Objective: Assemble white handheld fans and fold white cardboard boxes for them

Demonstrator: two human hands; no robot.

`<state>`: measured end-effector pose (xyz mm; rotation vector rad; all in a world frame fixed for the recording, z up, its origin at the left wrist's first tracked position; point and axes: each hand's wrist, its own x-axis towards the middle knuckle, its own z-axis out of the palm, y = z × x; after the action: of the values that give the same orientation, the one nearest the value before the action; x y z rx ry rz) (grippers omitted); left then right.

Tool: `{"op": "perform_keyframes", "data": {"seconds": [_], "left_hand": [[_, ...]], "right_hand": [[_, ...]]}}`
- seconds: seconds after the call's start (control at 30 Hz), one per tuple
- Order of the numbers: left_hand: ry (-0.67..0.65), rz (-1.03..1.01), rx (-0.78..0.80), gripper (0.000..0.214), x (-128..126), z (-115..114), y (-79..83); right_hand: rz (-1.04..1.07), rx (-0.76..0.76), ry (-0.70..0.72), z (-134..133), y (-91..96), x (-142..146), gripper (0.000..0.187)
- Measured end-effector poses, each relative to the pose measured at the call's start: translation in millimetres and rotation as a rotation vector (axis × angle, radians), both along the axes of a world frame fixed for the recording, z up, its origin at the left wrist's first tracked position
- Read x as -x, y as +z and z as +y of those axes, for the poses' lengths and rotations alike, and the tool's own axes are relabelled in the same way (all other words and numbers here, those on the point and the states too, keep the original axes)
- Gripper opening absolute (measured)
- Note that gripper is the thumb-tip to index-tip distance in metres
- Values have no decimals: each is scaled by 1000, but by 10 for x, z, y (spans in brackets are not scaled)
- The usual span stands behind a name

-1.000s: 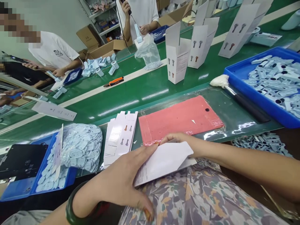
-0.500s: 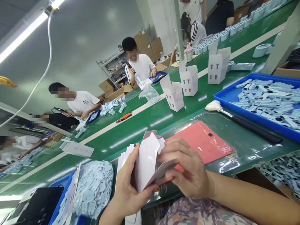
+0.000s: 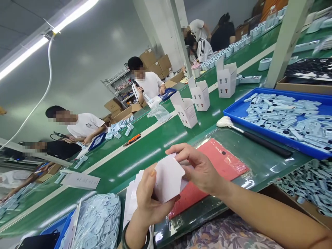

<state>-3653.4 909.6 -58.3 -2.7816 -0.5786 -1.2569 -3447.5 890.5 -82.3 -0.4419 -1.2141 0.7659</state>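
Note:
A small white cardboard box (image 3: 168,180) is held over the near edge of the bench, its plain side facing me. My left hand (image 3: 150,199) wraps round its left side and underside, thumb along the near edge. My right hand (image 3: 198,169) grips the box's right edge and top, where the flaps are; its fingertips are partly hidden behind the card. Beneath the right hand lies a red plastic-covered sheet (image 3: 223,162). A stack of flat white cartons (image 3: 131,199) lies just left of the left hand.
Three white boxes (image 3: 185,114) stand with lids raised across the green conveyor belt (image 3: 145,155). At right are a blue tray (image 3: 233,114) of pale blue parts and a black-handled brush (image 3: 267,141). A bag of pale blue parts (image 3: 98,221) lies lower left. Co-workers sit opposite.
The open flaps on the box's near right side are folded in, and the box looks more closed. My right hand has moved up to its top edge. The view has shifted slightly.

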Motion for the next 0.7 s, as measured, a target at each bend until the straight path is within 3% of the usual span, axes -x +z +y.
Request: {"op": "perform_keyframes", "data": {"seconds": [0.1,0.2,0.4,0.5,0.6,0.7], "left_hand": [[-30,41,-4,99,-72,27,48],[-12,85,6,97,-136,56,109],[12,-212,1,67,-163,73,127],[-44,-354,96,62,-207,49,136],[-158,-403,322,52,-279,17,113],[-226,-508,752,45,-365,-47,73]], "right_hand": [[-42,108,-77,-36,72,68,20],[-185,149,-120,-49,163,115,3],[-108,8,51,-50,223,68,51],[-239,-124,101,1,167,-1,76],[-353,-202,15,46,80,-54,88],[-461,-239,-187,19,2,-113,84]]}}
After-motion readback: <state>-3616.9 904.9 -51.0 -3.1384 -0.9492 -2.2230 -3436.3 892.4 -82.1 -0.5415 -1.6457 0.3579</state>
